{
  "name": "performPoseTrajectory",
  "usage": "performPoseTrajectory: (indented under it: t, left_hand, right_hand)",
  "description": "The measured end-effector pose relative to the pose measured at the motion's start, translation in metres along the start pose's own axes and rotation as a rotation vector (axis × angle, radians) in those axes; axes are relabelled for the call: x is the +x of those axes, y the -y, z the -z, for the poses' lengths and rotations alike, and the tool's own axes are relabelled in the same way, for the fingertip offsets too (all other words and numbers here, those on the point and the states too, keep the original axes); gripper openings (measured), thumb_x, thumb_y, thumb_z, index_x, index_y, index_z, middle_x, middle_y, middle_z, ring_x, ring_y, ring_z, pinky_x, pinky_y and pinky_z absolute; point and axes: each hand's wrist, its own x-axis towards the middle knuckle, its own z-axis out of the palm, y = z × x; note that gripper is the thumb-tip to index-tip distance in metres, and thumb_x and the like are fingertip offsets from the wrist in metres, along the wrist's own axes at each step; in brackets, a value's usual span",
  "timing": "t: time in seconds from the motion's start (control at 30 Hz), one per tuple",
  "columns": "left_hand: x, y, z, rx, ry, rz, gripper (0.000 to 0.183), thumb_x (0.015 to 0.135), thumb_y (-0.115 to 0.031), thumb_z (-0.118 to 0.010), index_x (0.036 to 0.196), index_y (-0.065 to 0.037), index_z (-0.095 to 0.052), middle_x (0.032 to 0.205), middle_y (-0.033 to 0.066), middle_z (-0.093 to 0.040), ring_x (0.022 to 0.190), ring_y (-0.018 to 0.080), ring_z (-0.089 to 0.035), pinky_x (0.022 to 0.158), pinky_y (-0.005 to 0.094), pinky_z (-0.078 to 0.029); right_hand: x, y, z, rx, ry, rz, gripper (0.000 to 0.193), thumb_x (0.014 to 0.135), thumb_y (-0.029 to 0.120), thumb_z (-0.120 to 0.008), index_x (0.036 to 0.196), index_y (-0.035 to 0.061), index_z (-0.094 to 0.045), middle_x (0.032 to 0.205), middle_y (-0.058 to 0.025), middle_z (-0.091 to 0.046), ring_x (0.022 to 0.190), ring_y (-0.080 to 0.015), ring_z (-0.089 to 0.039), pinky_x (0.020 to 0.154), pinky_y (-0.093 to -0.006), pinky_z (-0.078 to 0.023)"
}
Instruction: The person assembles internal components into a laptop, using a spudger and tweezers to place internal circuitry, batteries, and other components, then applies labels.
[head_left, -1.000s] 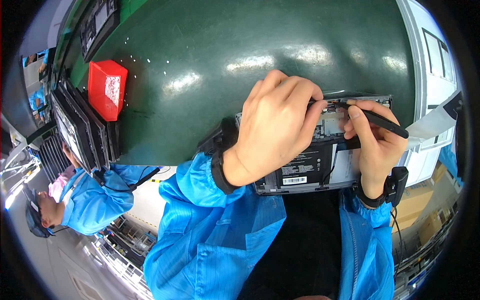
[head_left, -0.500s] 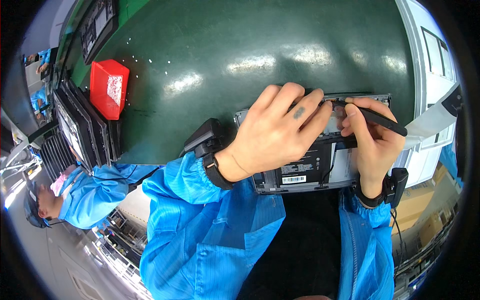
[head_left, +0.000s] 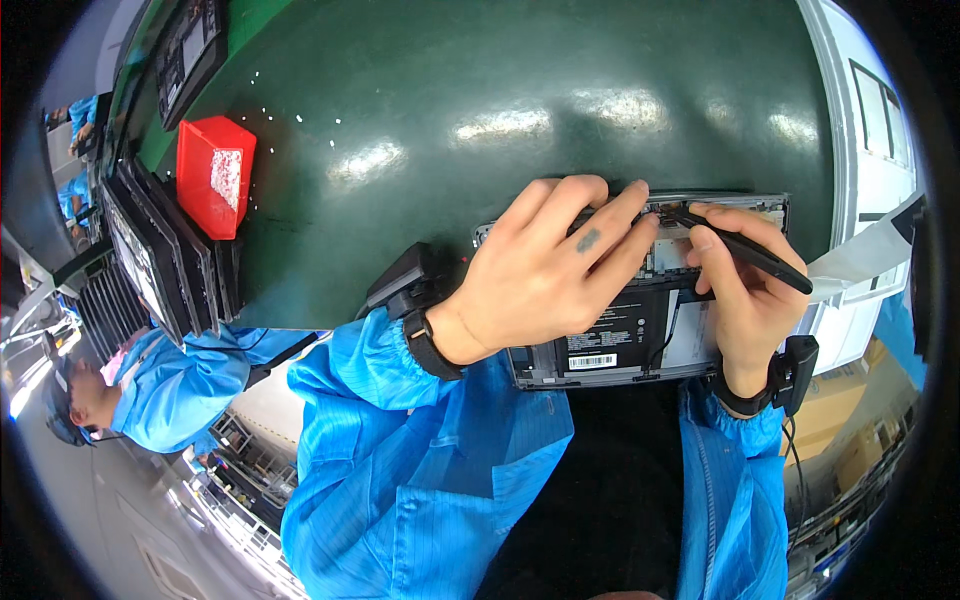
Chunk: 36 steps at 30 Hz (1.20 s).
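An opened laptop base (head_left: 540,376) lies at the table's near edge, its inner parts bare, with a black battery (head_left: 630,325) bearing a white label. My left hand (head_left: 555,260) reaches over its left half, palm down, fingers apart, the fingertips at the circuit board near the far edge. It hides much of that half. In my right hand (head_left: 745,285) is a slim black tapered tool (head_left: 760,258), pinched between thumb and fingers. Its narrow tip points left to the board, close to my left fingertips. What the tip touches is too small to tell.
On the left, a red bin (head_left: 205,190) holds small white bits, and several more lie scattered beside it. A row of dark laptop parts (head_left: 170,250) stands next to it. Another opened unit (head_left: 190,60) is farther back. A person in blue (head_left: 175,390) sits at left.
The tool's tip end has come down slightly toward the board, and my left fingertips have shifted a little nearer and left. The view has moved slightly; both hands keep their places.
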Motion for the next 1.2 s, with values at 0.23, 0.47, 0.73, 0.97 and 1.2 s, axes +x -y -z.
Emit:
performPoseTrajectory:
  t: [0.23,0.47,0.73,0.97,1.2]
  left_hand:
    - [0.000,0.002,0.000,-0.052,-0.009,0.020,0.037,0.066,-0.013,-0.071,0.102,-0.005,-0.076,0.120,0.0094,-0.069,0.089,0.0243,-0.062,0.066,0.0317,-0.049]
    - [-0.001,0.001,0.000,-0.057,-0.007,0.020,0.038,0.065,-0.013,-0.070,0.102,-0.004,-0.075,0.119,0.0093,-0.069,0.089,0.0241,-0.061,0.066,0.0319,-0.049]
    - [-0.002,0.002,0.009,-0.094,0.051,0.056,0.038,0.066,-0.008,-0.072,0.104,-0.003,-0.075,0.121,0.0107,-0.070,0.095,0.0271,-0.063,0.074,0.0351,-0.053]
    - [-0.074,0.020,0.056,0.111,-0.069,0.502,0.032,0.068,-0.008,-0.080,0.099,0.000,-0.077,0.134,0.0243,-0.062,0.116,0.0422,-0.059,0.097,0.0470,-0.052]
    - [-0.104,-0.014,0.044,-0.667,-0.077,0.734,0.040,0.083,-0.011,-0.075,0.116,0.011,-0.069,0.151,0.0310,-0.045,0.135,0.0439,-0.049,0.111,0.0477,-0.040]
  right_hand:
    - [0.004,0.000,-0.003,-0.082,0.019,0.045,0.018,0.084,-0.005,-0.078,0.101,-0.0039,-0.073,0.101,-0.0136,-0.075,0.076,-0.0095,-0.067,0.057,-0.0175,-0.047]
    - [0.003,-0.002,-0.003,-0.236,0.041,0.192,0.018,0.081,-0.005,-0.080,0.098,-0.0024,-0.074,0.098,-0.0133,-0.075,0.074,-0.0086,-0.065,0.056,-0.0182,-0.047]
    - [-0.001,0.000,-0.005,-0.058,-0.038,0.027,0.015,0.088,-0.010,-0.071,0.102,-0.0085,-0.069,0.103,-0.0166,-0.071,0.070,-0.0124,-0.066,0.054,-0.0196,-0.052]
    - [0.005,-0.016,0.054,-0.089,-0.152,0.297,0.017,0.089,-0.009,-0.066,0.106,-0.0043,-0.064,0.107,-0.0204,-0.069,0.099,-0.0251,-0.068,0.094,-0.0391,-0.055]
    - [0.023,-0.041,0.055,0.238,-0.149,0.121,0.016,0.093,0.000,-0.067,0.108,-0.0013,-0.064,0.107,-0.0142,-0.069,0.095,-0.0215,-0.067,0.090,-0.0345,-0.053]
